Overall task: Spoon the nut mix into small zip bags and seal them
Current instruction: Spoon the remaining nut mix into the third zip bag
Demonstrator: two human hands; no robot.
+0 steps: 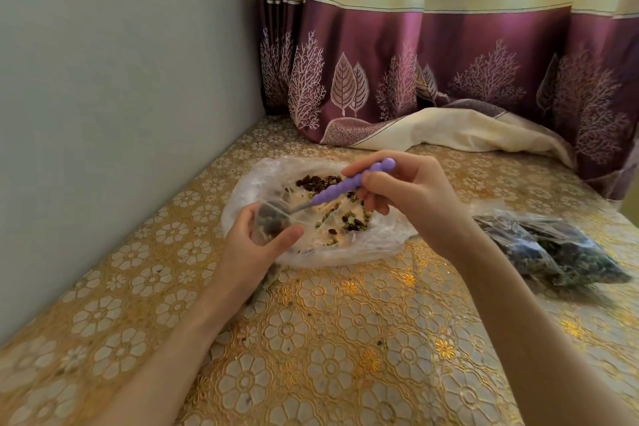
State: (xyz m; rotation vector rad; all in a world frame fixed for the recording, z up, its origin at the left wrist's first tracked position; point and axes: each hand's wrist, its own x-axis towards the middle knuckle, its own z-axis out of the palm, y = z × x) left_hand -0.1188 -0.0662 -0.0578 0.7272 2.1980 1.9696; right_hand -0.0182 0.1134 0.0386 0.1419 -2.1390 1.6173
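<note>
Both hands were busy over the spread of nut mix [349,214]. From the head view, the left hand [257,247] curled round a small zip bag [271,223], thumb on the near side and fingers behind, holding its mouth up and open just above the near-left edge of the big clear plastic sheet [242,190] on which the mix lay. Dark pieces already showed inside the bag. The right hand [408,197] pinched the purple handle of a spoon [340,188] between thumb and fingertips, wrist cocked, the handle slanting down and left so that the metal bowl reached the bag's mouth.

By the look of it, a spoonful was being tipped in. Next would likely come another scoop, or pressing the zip shut; that would need the spoon set aside.

Filled bags [549,252] lay at the right on the gold-patterned table [345,339], well apart from the hands.
</note>
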